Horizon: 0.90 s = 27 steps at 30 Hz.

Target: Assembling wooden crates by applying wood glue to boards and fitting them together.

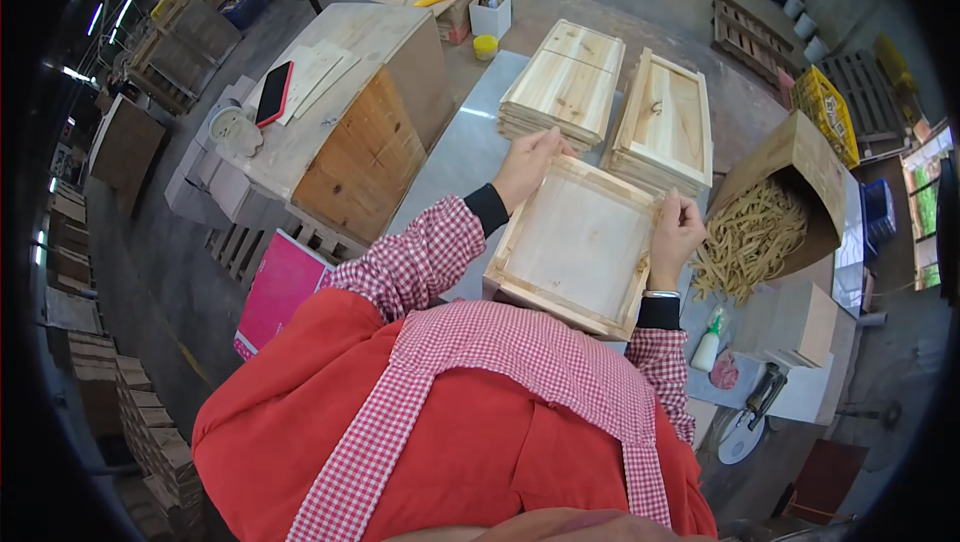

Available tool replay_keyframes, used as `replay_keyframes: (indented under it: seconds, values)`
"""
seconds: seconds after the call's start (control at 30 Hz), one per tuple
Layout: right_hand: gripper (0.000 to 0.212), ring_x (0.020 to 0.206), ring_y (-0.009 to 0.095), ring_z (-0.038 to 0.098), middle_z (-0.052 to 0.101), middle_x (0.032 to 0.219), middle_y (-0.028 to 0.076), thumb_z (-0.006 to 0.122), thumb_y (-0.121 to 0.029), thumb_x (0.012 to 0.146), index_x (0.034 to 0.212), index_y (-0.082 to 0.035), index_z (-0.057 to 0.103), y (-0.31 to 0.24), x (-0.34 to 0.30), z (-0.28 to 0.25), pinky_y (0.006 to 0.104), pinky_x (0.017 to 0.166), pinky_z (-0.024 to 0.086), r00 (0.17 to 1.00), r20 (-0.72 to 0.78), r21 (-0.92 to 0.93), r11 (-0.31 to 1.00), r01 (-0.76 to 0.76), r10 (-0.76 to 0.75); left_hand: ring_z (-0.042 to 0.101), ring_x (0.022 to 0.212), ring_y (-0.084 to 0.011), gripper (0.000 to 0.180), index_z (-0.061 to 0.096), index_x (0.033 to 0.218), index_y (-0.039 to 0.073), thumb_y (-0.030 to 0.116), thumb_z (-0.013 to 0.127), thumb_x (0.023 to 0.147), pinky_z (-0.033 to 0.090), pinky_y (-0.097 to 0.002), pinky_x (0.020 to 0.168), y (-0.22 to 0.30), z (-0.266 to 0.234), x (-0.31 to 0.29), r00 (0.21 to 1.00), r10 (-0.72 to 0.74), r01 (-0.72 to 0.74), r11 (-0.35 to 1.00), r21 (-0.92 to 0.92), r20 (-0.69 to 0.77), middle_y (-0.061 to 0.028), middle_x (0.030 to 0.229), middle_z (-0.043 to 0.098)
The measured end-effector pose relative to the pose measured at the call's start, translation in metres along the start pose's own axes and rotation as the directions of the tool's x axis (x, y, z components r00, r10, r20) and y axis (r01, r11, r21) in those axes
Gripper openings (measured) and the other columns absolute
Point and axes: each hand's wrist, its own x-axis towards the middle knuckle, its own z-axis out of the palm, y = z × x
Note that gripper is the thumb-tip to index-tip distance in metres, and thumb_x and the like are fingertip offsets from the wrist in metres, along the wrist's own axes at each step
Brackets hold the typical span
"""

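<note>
A shallow pale wooden tray [578,227] sits tilted right in front of the person's body, its near edge close to the checked apron [520,342]; whether that edge rests on anything is hidden. The left hand [528,170] has its fingers pinching the far left corner, thumb and forefinger together. The right hand [677,237] has its fingers bent and gathered at the far right corner, seemingly pinching the rim (the exact contact is too small to tell).

With both grips at the far end, the near end could drop or swing if it lacks support. Uneven pulling might rack the frame and open a corner joint, and a rough rim could leave a splinter in bare fingertips.

Just beyond, the panel stack [565,72] and the framed stack [660,122] stand close; a forward push could knock their upper pieces askew. To the right, pale strips [755,237] spill from a cardboard box [785,157] onto the surface [463,147], near enough to catch a sleeve. A glue bottle [706,347] stands near the right forearm, where a careless elbow could tip it.
</note>
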Motion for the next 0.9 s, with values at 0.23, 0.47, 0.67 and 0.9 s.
replay_keyframes:
  seconds: [0.23,0.47,0.67,0.9]
  values:
    - [0.028,0.060,0.002,0.038,0.048,0.064,-0.007,0.061,-0.017,0.092,0.070,0.000,0.058,-0.022,0.003,-0.006,0.0211,0.051,0.029,0.999,-0.011,0.041,0.998,-0.046,0.046,0.056,0.083,-0.0100,0.036,0.065,0.088,0.002,0.026,0.041,0.100,0.045,-0.0268,0.080,-0.004,-0.001,-0.004,0.997,-0.059,0.065,0.992,0.108,-0.058,-0.0017,0.083,0.062]
    - [0.020,0.061,0.009,0.049,0.056,0.064,0.005,0.061,-0.015,0.087,0.077,0.002,0.061,0.011,0.010,0.012,0.0278,0.055,0.039,0.997,0.012,-0.087,0.993,0.076,-0.075,0.059,0.085,-0.0125,0.028,0.065,0.094,0.000,0.015,0.042,0.095,0.047,-0.0270,0.079,0.000,-0.026,-0.006,0.976,0.192,-0.216,0.780,0.588,0.103,-0.0059,0.092,0.066]
    - [0.022,0.071,0.016,0.059,0.063,0.080,0.009,0.057,-0.021,0.092,0.091,0.000,0.063,0.083,0.018,-0.025,0.0292,0.064,0.046,0.993,-0.106,0.094,0.994,0.055,-0.045,0.060,0.086,-0.0124,0.040,0.064,0.099,-0.003,0.029,0.039,0.102,0.047,-0.0252,0.080,0.005,-0.013,0.004,0.996,-0.070,0.081,0.972,0.222,-0.058,-0.0081,0.096,0.066]
    - [0.026,0.096,0.038,0.059,0.063,0.102,0.020,0.060,-0.023,0.082,0.097,-0.003,0.065,0.249,0.027,-0.181,0.0460,0.084,0.047,0.998,-0.047,-0.861,0.505,-0.065,0.048,0.059,0.087,-0.0130,0.048,0.064,0.098,-0.002,0.036,0.035,0.103,0.046,-0.0256,0.081,0.018,-0.007,-0.002,0.986,-0.122,0.145,0.962,0.233,-0.111,-0.0076,0.094,0.066]
